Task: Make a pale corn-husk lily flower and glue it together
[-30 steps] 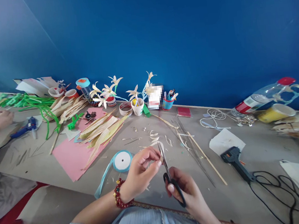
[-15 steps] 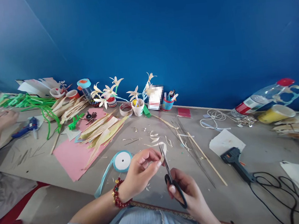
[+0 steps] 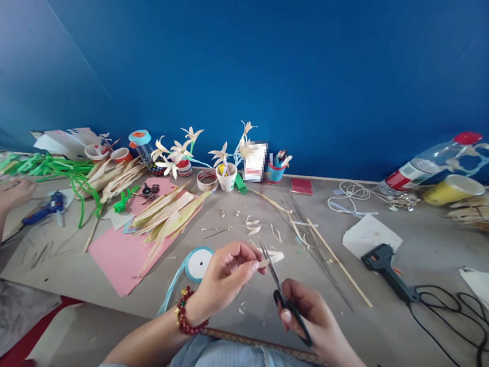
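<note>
My left hand (image 3: 232, 274) pinches a small pale piece of corn husk (image 3: 264, 263) between thumb and fingertips. In my right hand (image 3: 306, 310) are black-handled scissors (image 3: 285, 299), their blades slightly parted and pointing up beside the husk piece. A white strip (image 3: 276, 256) shows just behind the blades. Curled husk trimmings (image 3: 253, 229) lie scattered on the table beyond my hands. Left of my left hand is a roll of light blue ribbon (image 3: 199, 264), partly covered by the hand.
Corn husks (image 3: 173, 213) rest on pink paper (image 3: 116, 259) to the left. Thin wires (image 3: 319, 245) and a wooden stick (image 3: 343, 266) lie right of centre, near a black glue gun (image 3: 389, 273). Husk flowers (image 3: 181, 150) stand at the back. A co-worker's hand (image 3: 10, 194) is far left.
The husk piece now shows more clearly between my left fingertips, beside the blades. My left hand has shifted slightly left, and my right hand with the scissors slightly right and down.
</note>
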Available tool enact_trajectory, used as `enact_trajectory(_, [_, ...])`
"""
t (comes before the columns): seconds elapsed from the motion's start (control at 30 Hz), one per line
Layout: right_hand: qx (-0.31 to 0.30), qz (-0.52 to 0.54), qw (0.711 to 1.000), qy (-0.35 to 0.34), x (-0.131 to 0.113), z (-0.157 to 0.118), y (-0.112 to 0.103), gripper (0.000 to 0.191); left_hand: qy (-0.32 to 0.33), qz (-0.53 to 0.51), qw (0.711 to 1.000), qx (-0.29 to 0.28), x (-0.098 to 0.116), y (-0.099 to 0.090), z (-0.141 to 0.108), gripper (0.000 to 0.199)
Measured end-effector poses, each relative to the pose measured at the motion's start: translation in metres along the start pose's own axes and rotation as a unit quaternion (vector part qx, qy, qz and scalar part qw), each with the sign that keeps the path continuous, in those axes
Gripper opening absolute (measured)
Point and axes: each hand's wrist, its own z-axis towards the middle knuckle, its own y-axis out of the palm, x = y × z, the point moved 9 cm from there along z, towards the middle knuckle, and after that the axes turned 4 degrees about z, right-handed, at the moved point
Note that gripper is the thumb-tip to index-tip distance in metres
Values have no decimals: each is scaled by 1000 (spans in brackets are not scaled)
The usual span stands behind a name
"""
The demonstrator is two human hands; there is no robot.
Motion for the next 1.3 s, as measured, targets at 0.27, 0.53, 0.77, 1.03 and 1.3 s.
enact_trajectory(0.27, [-9,-25,1000,4,4,-2,-3,57,-44,-92,995,-5,-7,-6,6,27])
enact_trajectory(0.53, [-14,-34,999,11,3,-3,-3,56,-57,-141,988,-13,-11,-8,8,25])
enact_trajectory(0.77, [-17,-56,998,11,0,-3,-4,58,-65,-149,987,-10,-9,-10,9,26])
enact_trajectory(1.03, [-23,-78,997,10,-1,-1,-6,60,-71,-136,988,-13,-7,-11,12,23])
enact_trajectory(1.3, [-36,-77,996,9,0,0,-8,57,-67,-112,991,-40,-8,-12,13,20])
